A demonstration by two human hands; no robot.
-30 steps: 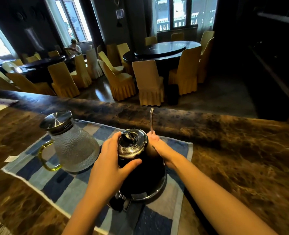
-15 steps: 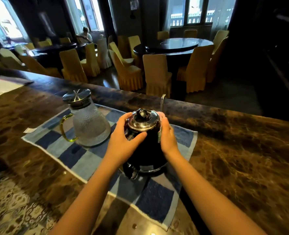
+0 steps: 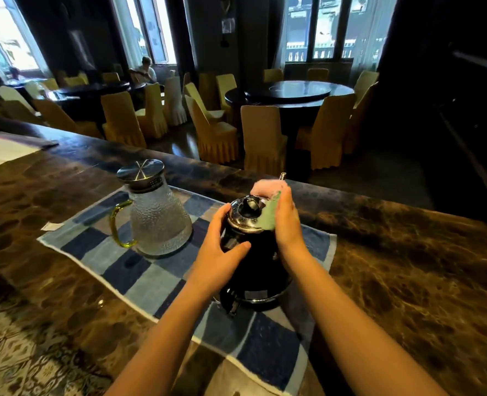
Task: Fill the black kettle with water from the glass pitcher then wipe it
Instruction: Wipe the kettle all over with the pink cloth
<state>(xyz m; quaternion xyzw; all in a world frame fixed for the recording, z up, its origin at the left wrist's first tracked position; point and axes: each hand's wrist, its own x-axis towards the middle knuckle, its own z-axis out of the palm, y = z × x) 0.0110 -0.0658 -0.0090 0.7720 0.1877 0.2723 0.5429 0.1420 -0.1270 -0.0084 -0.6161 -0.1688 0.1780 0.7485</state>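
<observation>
The black kettle [image 3: 253, 270] with a shiny metal lid stands upright on a blue checked towel [image 3: 139, 270]. My left hand [image 3: 219, 250] grips the kettle's left side below the lid. My right hand [image 3: 286, 224] presses a small pink and green cloth [image 3: 268, 195] against the right side of the lid; the thin spout tip pokes out behind it. The textured glass pitcher [image 3: 159, 218], with a metal lid and yellow-green handle, stands to the kettle's left on the same towel, untouched.
The brown marble counter [image 3: 408, 267] runs across the view, its far edge just behind the kettle. A white paper [image 3: 2, 150] lies at the far left. Beyond are dark round tables, yellow-covered chairs and a seated person [image 3: 146, 71].
My right hand has risen from the kettle's right side to the lid, and the pink and green cloth shows in it. My left hand stays on the kettle. The camera view has shifted.
</observation>
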